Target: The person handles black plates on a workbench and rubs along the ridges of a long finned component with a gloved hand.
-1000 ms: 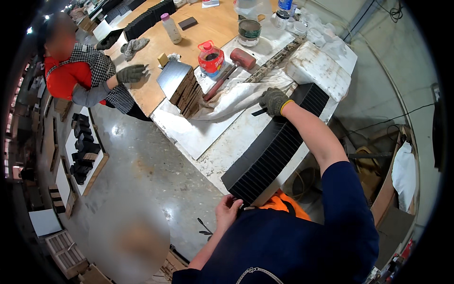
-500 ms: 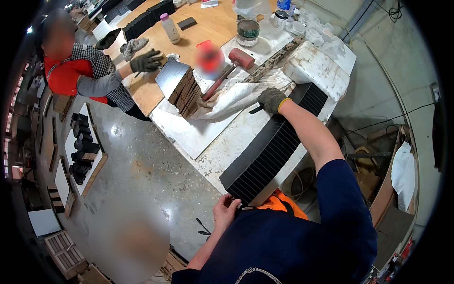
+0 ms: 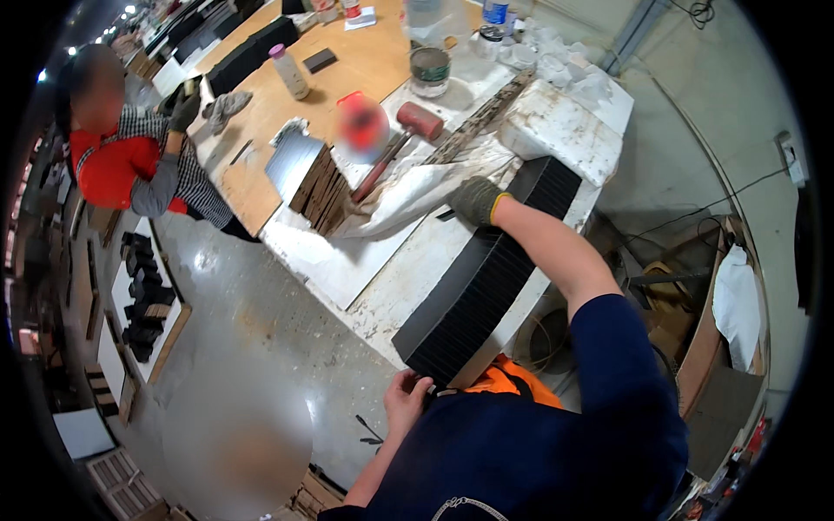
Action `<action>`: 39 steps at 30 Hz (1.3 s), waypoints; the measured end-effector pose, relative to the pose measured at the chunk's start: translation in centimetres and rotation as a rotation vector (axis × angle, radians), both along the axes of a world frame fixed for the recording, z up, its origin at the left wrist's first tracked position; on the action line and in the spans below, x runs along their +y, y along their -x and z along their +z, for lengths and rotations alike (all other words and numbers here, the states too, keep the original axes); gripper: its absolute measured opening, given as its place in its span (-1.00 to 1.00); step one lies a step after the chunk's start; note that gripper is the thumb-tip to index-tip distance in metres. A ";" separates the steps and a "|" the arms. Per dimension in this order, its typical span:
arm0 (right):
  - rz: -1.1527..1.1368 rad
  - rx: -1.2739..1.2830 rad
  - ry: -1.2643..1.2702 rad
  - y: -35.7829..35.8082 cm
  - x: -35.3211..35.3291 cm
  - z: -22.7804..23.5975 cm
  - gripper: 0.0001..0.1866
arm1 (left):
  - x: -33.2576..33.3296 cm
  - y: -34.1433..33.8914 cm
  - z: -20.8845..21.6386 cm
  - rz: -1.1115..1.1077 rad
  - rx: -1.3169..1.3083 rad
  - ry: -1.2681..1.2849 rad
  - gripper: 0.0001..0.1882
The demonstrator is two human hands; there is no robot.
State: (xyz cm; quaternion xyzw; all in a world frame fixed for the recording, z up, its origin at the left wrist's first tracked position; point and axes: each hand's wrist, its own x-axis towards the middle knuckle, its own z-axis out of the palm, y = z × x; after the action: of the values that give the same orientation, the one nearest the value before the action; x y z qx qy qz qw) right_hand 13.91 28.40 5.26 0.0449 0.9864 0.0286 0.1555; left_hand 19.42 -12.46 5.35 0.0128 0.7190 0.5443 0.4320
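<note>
A long row of thin black slabs [image 3: 486,273] stands on edge, packed tight along the near edge of the white-topped table. My right hand [image 3: 478,201], in a dark knitted glove with a yellow cuff, is closed over the row's far half. A short flat black strip [image 3: 446,214] sticks out from its fingers; the rest is hidden in the glove. My bare left hand [image 3: 407,401] is at the row's near end, fingers pinched together. What they hold, if anything, is hidden.
Beyond the row lie a red mallet [image 3: 419,122], a crumpled white cloth [image 3: 395,204] and a stack of brown-edged tiles [image 3: 304,178]. A bottle [image 3: 288,74] stands farther back. Across the table is a co-worker [image 3: 130,165] in red. Black pieces lie on a board [image 3: 165,286] at left.
My right hand has slid a little left and nearer along the row, strip still in it. My left hand stays at the row's end. The co-worker's gloved hands have drawn back from the table.
</note>
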 end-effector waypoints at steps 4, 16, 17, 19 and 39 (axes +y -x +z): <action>-0.090 0.122 0.016 -0.5 0.0 -2.0 -0.75 | 0.2 0.2 -0.1 0.000 -0.023 -0.001 -0.72; -0.313 0.091 0.217 -3.1 -1.6 6.7 -0.71 | -0.1 0.5 -0.7 0.005 -0.047 -0.061 -0.68; -0.337 0.227 0.177 -4.4 -0.6 6.8 -0.72 | -0.4 0.5 -1.0 0.008 -0.031 -0.056 -0.66; -0.442 0.394 0.036 -7.5 2.9 6.6 -0.73 | -0.5 0.1 -1.8 0.033 -0.016 -0.083 -0.65; -0.699 0.309 -0.314 -15.8 9.9 3.6 -0.73 | 0.8 0.1 1.4 -0.057 0.038 0.040 -0.90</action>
State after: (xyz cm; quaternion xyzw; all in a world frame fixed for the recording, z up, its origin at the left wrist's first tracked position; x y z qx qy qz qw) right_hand 29.67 38.31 8.84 0.4040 0.9072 0.1171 -0.0029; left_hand 19.34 -11.68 6.77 0.0347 0.7372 0.5170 0.4337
